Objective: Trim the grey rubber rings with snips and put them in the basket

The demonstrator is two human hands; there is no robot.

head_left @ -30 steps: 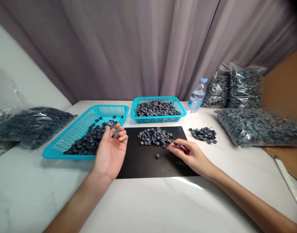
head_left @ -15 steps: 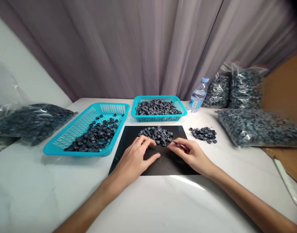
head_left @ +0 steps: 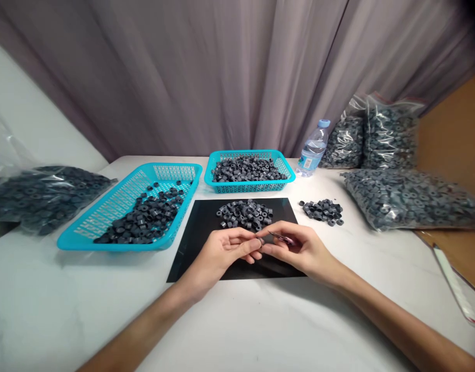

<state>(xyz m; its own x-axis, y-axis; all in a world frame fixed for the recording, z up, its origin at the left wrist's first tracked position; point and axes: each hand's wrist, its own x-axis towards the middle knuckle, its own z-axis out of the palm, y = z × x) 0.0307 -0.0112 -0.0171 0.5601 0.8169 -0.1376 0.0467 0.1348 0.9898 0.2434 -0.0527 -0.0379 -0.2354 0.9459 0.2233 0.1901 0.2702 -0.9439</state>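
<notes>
My left hand (head_left: 231, 249) is closed in a pinch, its thumb and fingers on a small dark grey plastic ring (head_left: 261, 242) that is mostly covered. My right hand (head_left: 299, 248) meets it there, thumb and forefinger touching the same ring. Lying in the right palm is a small pointed metal tool (head_left: 282, 238); its exact kind I cannot make out. Both hands are over a black mat (head_left: 194, 243). Just beyond the fingertips, a heap of dark grey rings (head_left: 247, 213) covers the mat's far part.
A blue basket (head_left: 117, 247) of rings stands left, another blue basket (head_left: 248, 187) behind the mat. Right of the mat lies a smaller ring pile (head_left: 323, 211). Around are a water bottle (head_left: 313, 149), filled bags (head_left: 408, 199), a left bag (head_left: 51, 194) and a white-handled tool (head_left: 452, 281).
My left hand has gone from spread fingers beside the heap to a pinch against the right fingertips. Both hands have come together nearer to me, away from the heap.
</notes>
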